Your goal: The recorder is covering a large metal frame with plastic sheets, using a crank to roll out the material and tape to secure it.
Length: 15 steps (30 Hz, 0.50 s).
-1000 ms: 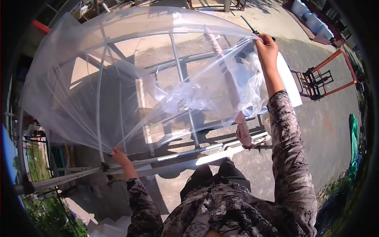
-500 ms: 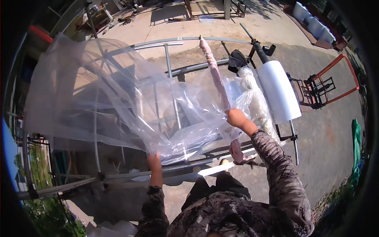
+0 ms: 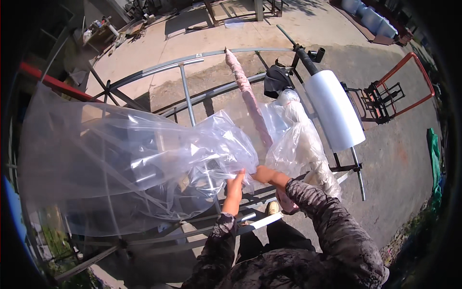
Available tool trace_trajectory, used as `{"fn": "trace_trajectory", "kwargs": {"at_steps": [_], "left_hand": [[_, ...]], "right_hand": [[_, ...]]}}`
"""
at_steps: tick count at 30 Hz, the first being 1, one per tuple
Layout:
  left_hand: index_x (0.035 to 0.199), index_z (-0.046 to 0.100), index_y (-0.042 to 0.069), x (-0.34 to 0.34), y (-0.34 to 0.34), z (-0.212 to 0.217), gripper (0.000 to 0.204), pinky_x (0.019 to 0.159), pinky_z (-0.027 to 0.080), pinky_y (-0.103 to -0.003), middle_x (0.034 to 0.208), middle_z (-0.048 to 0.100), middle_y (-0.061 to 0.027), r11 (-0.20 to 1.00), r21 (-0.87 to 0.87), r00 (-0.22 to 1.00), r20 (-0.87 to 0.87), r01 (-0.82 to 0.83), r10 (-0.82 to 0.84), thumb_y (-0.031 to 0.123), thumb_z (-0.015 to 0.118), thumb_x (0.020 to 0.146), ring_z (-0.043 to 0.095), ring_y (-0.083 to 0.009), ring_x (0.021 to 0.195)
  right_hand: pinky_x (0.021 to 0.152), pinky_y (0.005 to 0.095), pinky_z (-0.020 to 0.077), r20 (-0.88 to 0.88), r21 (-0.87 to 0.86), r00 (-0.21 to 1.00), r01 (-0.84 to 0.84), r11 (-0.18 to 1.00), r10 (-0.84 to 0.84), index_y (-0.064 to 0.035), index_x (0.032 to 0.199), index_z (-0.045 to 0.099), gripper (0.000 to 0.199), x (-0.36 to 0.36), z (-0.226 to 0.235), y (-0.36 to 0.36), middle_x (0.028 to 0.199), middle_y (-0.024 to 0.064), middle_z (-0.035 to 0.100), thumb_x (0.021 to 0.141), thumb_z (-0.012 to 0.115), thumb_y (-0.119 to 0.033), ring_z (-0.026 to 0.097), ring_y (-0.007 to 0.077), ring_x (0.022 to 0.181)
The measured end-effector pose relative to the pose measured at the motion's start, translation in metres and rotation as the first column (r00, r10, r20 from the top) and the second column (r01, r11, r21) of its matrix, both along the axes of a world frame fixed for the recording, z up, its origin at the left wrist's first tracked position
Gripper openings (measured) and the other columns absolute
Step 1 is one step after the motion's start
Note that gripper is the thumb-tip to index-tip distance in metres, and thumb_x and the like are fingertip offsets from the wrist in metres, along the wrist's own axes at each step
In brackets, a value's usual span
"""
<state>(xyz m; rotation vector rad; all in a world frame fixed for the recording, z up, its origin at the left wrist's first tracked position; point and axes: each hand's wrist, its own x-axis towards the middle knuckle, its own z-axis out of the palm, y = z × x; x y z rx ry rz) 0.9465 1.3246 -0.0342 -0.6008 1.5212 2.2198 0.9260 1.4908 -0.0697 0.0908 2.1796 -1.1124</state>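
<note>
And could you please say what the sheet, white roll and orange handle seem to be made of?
Sheet: glossy plastic film, being see-through with bright creases. White roll: probably plastic film, smooth with a soft sheen, though paper is possible. Orange handle: likely painted metal, given its even colour and slim bars.

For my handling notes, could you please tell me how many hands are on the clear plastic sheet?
2: the left hand and, just beside it, the right hand, both at the plastic sheet's gathered end.

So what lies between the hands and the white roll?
A bunched, translucent plastic bundle, running alongside the roll; the head view shows it.
</note>
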Motion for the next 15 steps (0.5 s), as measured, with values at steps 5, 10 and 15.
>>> {"fn": "trace_trajectory", "kwargs": {"at_steps": [5,10,15], "left_hand": [[0.098,0.061,-0.006,-0.039,-0.117,-0.050,0.028,0.066,0.045,-0.037,0.081,0.067,-0.0172,0.351,-0.936,0.986,0.046,-0.012,0.157,0.020,0.061,0.088,0.062,-0.0294,0.071],[0.098,0.060,0.003,0.044,-0.295,-0.038,0.026,0.045,0.039,-0.031,0.076,0.063,-0.0109,0.469,-0.810,0.900,-0.154,-0.351,0.408,0.028,0.061,0.089,0.052,-0.0176,0.051],[0.112,0.055,0.005,0.074,-0.133,0.009,0.037,0.051,0.039,-0.025,0.073,0.057,0.0016,0.894,-0.415,0.979,-0.035,0.168,-0.200,0.029,0.066,0.086,0.047,-0.0082,0.057]], "right_hand": [[0.048,0.0231,0.0353,0.124,-0.481,0.532,0.771,0.418,-0.838,0.0001,0.089,0.060,0.013,-0.029,0.057,0.101,0.063,-0.0011,0.051,0.085,0.051,-0.008,0.044,0.0086,0.050],[0.094,0.0299,0.0425,0.090,-0.834,0.489,0.513,0.203,-0.868,0.0030,0.129,0.044,0.048,-0.031,0.161,0.053,0.121,0.0123,0.054,0.082,0.053,-0.004,0.053,0.0177,0.110],[0.101,0.0331,0.0339,0.189,-0.526,0.980,0.153,0.837,-0.060,-0.0006,0.139,0.026,0.075,0.024,0.132,-0.034,0.131,0.0151,0.046,0.084,0.067,-0.031,0.041,0.0208,0.123]]}}
